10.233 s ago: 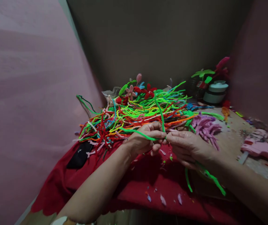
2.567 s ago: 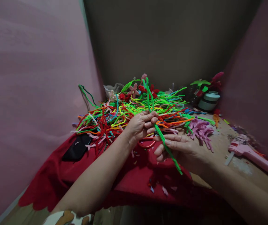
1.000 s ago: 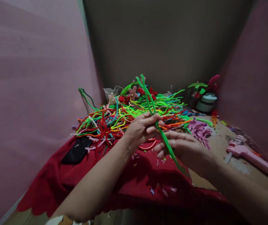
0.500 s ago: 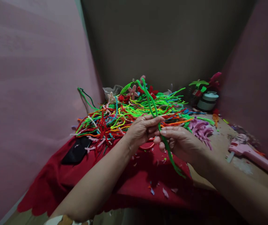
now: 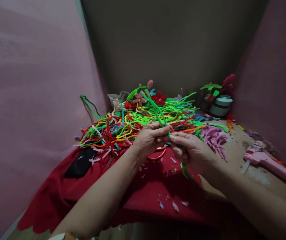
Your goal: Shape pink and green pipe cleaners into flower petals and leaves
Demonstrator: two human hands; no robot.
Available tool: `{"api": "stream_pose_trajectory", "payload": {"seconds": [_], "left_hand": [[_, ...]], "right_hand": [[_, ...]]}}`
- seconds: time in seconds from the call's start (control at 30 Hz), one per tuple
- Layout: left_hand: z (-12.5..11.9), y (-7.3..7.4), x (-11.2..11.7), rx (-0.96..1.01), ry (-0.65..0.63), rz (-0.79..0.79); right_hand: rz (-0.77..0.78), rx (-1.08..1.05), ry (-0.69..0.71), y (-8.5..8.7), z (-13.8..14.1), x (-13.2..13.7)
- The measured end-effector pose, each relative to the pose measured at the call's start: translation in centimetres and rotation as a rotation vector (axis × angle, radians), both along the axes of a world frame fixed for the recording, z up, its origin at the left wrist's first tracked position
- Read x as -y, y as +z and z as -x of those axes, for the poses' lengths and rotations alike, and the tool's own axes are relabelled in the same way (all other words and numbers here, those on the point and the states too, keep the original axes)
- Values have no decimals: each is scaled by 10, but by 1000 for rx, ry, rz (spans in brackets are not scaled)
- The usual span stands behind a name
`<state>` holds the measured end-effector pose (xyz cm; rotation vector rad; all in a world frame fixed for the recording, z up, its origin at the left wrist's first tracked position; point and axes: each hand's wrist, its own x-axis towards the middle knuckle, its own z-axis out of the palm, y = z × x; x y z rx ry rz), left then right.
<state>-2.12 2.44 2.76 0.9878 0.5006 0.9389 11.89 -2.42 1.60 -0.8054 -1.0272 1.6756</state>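
Observation:
Between my two hands is a bundle of green pipe cleaners (image 5: 157,108), its upper ends spread in a narrow V. My left hand (image 5: 152,135) pinches the strands near their middle. Right beside it, my right hand (image 5: 189,146) grips the same strands just below, fingers curled; the lower ends hang out under its palm. Behind the hands lies a large heap of loose pipe cleaners (image 5: 138,118) in green, red, orange, yellow and white. Red-handled scissors (image 5: 157,157) lie partly hidden under my left hand.
A black phone (image 5: 80,163) rests on the red cloth (image 5: 58,186) at left. Pink fuzzy strands (image 5: 214,138) and a pink glue gun (image 5: 265,161) lie at right. Behind them stands a lidded jar (image 5: 221,106). Fuzzy flowers (image 5: 159,98) top the heap. Small scraps dot the cloth.
The upper ends of the green pipe cleaners have tilted left and lower. The lower ends have swung inward under my right hand, whose fingers have curled further around the strands.

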Motion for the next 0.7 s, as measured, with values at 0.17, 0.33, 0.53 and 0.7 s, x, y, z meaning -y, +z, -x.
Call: {"api": "stream_pose_trajectory", "payload": {"seconds": [0.17,0.33,0.53,0.7], "left_hand": [[0,-2,-1,-59,9,-26],[-3,-1,1,-182,147,-114],[-3,0,4,-288,212,-249],[-3,5,9,-474,309,-458]], "right_hand": [[10,-21,-28,1,-1,-3],[-5,-64,-55,-1,-2,-4],[20,-212,1,-2,-4,-4],[67,-236,-25,-2,-6,-5]]}}
